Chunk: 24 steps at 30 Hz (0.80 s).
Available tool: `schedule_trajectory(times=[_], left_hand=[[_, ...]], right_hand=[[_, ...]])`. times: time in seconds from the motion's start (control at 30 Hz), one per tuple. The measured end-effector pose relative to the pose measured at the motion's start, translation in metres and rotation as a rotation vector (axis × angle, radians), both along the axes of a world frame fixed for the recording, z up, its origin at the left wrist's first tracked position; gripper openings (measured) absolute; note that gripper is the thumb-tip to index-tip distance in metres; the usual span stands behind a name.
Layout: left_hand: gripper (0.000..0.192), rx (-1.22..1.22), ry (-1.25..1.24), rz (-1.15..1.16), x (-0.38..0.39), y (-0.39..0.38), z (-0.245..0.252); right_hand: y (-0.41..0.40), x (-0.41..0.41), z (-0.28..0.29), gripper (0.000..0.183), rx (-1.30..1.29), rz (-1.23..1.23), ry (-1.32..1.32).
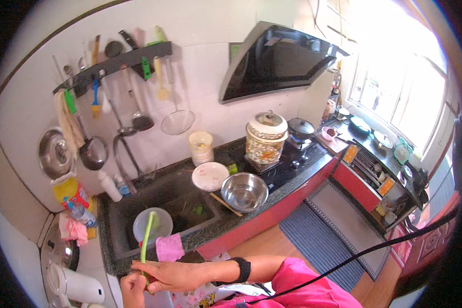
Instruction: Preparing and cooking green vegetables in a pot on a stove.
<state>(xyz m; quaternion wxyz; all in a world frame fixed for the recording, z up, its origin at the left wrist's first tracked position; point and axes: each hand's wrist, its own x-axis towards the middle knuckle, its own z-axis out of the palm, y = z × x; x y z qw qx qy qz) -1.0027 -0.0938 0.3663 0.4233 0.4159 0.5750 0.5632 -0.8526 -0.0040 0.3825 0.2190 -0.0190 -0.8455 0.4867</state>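
My right hand (pixel 177 275) and my left hand (pixel 133 287) meet at the sink's near left corner, both closed on the lower end of a long green vegetable stalk (pixel 148 238). The stalk stands upright, its top end over a translucent white bowl (pixel 139 222) in the dark sink (pixel 115 231). A pink cloth (pixel 169 248) hangs over the sink's front edge, just beyond my right hand. Green scraps (pixel 198 209) lie in the sink.
A steel bowl (pixel 245 192), a plate (pixel 210 176) and stacked bowls (pixel 201 148) stand right of the sink. Farther right, a patterned pot (pixel 265 148) and a black pan (pixel 300 129) sit on the stove. A white kettle (pixel 79 285) stands at the left. A black cable (pixel 346 265) crosses the view.
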Motion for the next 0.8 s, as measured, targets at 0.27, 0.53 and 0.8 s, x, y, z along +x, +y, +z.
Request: schedule_trajectory(times=[0.27,0.53,0.8], left_hand=[[0.023,-0.258,0.147,-0.457,0.053,0.053,0.025],[0.041,-0.256,-0.019,-0.77,0.085,0.103,0.019],[0.05,-0.355,-0.004,-0.835,0.043,0.098,0.01]], right_hand=[[0.036,0.086,0.012,0.023,0.496,-0.497,-0.12],[0.059,0.128,-0.012,0.014,-0.031,-0.574,-0.008],[0.054,0.105,-0.018,0.018,0.016,-0.504,-0.122]])
